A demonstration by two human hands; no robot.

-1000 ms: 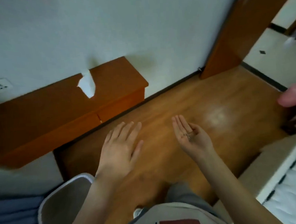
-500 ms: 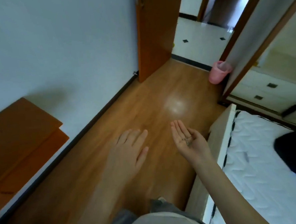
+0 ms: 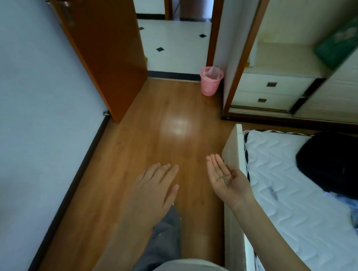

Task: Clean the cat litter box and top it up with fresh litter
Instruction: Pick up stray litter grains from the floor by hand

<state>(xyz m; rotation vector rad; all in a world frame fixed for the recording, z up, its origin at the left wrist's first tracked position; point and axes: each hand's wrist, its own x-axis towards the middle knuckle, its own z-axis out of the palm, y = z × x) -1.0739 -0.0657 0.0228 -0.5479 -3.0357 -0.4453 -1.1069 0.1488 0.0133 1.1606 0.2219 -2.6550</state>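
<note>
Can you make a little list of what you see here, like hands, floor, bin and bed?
left hand: palm down, fingers spread, empty
right hand: palm up, open, small bits lying on it, too small to name
floor: shiny wood
pink bin: by the doorway, upright, with a liner
door: brown, open
bed: white mattress, on the right
dark bag: on the bed
litter box: not in view
</note>
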